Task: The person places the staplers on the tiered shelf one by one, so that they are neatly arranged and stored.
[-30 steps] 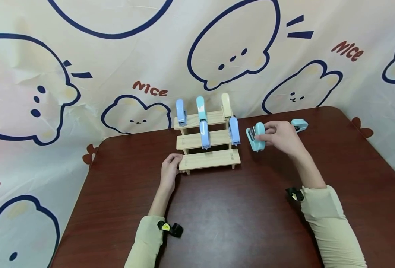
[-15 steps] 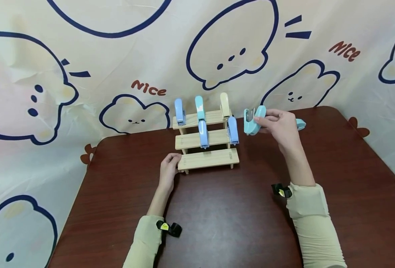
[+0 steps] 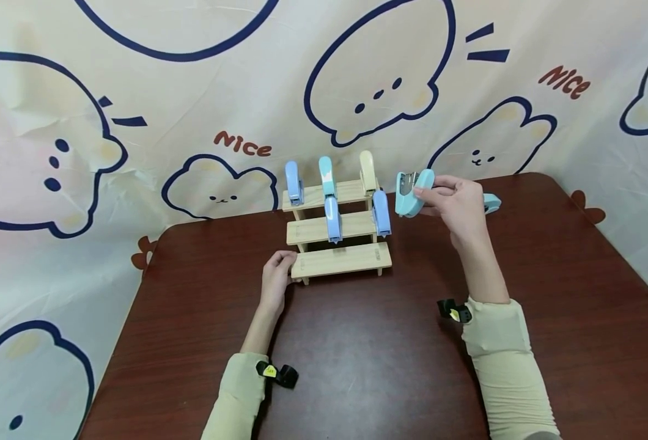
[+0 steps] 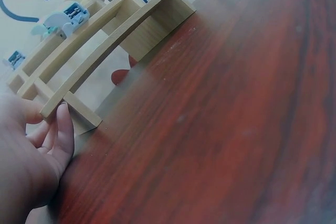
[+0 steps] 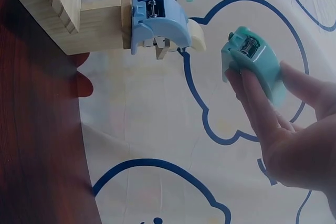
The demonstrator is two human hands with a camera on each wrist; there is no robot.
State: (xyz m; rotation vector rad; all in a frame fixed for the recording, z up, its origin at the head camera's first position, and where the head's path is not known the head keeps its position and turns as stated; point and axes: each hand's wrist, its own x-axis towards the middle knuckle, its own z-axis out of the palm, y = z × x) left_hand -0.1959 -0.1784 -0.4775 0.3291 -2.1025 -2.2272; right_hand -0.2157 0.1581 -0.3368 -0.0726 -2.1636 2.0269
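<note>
My right hand holds a turquoise spring clip in the air, right of the rack, pinched between thumb and fingers. The clip's metal spring shows in the right wrist view. My left hand pinches the left end of the lowest board of a three-tier wooden rack. On the top tier stand a blue clip, a turquoise clip and a cream clip. The middle tier bears one blue clip at its centre and another blue clip at its right end.
Another turquoise clip lies on the table behind my right hand, partly hidden by it. The dark brown table ends at a patterned cloth backdrop just behind the rack.
My right hand has lifted the turquoise clip upward, away from me, and slightly left, turning it more upright. The left hand stays on the rack.
</note>
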